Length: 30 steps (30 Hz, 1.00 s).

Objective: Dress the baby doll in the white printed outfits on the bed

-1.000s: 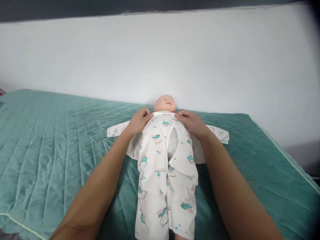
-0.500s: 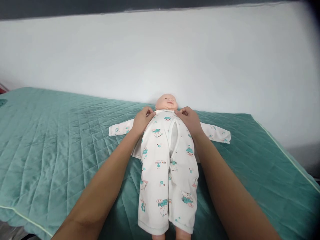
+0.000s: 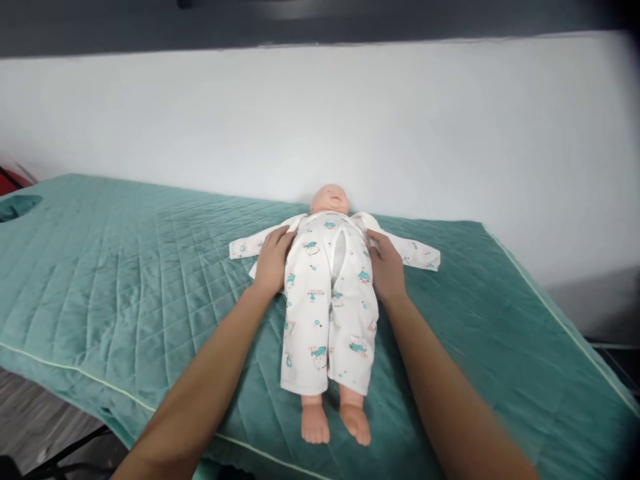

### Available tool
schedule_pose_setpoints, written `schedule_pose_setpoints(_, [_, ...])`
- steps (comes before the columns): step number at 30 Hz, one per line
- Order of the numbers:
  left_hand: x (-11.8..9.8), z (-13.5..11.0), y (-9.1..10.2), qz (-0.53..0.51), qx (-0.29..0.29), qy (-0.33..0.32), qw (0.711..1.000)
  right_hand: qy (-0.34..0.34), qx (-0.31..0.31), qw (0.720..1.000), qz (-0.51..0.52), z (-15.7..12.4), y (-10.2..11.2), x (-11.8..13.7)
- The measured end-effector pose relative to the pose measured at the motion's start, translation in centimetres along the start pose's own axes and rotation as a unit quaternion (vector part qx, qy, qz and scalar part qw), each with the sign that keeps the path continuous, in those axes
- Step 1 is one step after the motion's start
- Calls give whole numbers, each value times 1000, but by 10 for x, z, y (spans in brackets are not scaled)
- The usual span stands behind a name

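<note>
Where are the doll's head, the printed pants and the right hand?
Doll's head (image 3: 331, 199): head view, on its middle.
Printed pants (image 3: 318, 299): head view, picture-left leg's thigh.
Right hand (image 3: 389, 272): head view, back of the hand.

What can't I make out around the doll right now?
All in the head view:
Doll's arms: hidden by clothing.
Left hand and right hand palms: hidden by their own backs; grip unclear.
Trouser lettering: too small to read.
Red object: cut off by left edge.
</note>
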<state>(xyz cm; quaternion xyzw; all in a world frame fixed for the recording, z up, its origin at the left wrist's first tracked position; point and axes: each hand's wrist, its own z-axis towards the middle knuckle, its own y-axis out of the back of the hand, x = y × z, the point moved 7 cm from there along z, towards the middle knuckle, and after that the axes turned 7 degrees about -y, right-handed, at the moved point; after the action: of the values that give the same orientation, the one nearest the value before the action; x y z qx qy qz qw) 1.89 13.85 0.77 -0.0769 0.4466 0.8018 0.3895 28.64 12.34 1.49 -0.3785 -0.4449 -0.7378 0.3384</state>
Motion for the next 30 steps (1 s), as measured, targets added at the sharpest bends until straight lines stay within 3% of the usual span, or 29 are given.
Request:
schedule_pose_setpoints(6, [-33,-60,29,-31,-12,20,999,30,-39,999,9,-88,25,35])
schedule_pose_setpoints(8, [-42,-82,36,-43,12,39,998,25,-31,999,3,-127,33,44])
schedule_pose_setpoints(12, [-60,-124,45,-66,90,56,992,-61,16,998,10,-201,44,37])
schedule_pose_setpoints(15, [-74,-150,54,-77,108,53,990,-73,41,996,-41,-237,49,34])
schedule_pose_setpoints(18, [-87,-166,60,-78,119,39,989,-47,76,991,-100,-248,44,40])
schedule_pose_setpoints(23, [-101,-174,58,-88,135,-7,987,-19,85,982,-169,-238,32,47])
schedule_pose_setpoints(30, [-116,-183,65,-104,99,-49,988,-17,84,980,-179,-234,24,45])
